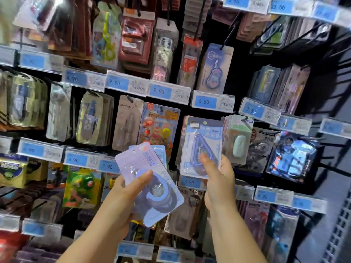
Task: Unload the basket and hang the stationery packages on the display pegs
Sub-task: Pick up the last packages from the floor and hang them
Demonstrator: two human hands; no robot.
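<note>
I'm seeing left hand (123, 188) gripping fanned lilac blister packs (133, 160) at lower centre; right hand (218, 177) pinching pale-blue correction-tape pack (203, 137), upright, clear bubble over blue dispenser.

Only the person's two arms show, in the lower middle of the frame. The left forearm (91, 232) and the right forearm (235, 230) are bare along their whole visible length, down to the bottom edge, with smooth skin. The left hand (123, 188) and the right hand (220, 179) are bare as well, wrists uncovered. The fingers (206, 161) are slim with rounded tips; their nails are too blurred to make out.
</note>
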